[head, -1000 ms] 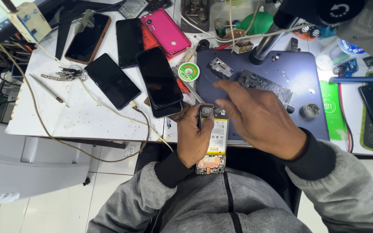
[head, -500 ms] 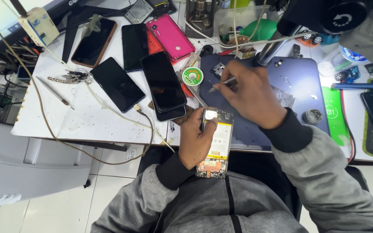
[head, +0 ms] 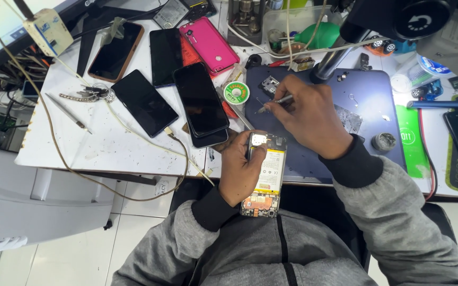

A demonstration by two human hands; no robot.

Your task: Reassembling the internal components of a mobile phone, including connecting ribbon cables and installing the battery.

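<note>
Broadly, I see a white surface (head: 107,148) crowded along its far side with spare handsets, pushed clear of the dark blue work mat (head: 367,111) so the mat stays free for loose parts. Four dark phones (head: 200,103) and a pink phone (head: 209,43) lie face up to the left of the mat, apart from the work. My left hand (head: 239,172) is wrapped around the opened phone (head: 266,177), holding it at the near edge of the surface, half over my lap, circuit side up, probably so its innards stay reachable. My right hand (head: 311,119) is pinched closed on slim tweezers (head: 271,103), tips pointing left over the mat toward a small metal part (head: 269,85). A round green solder-wick reel (head: 236,92) sits just left of the mat, within reach.
</note>
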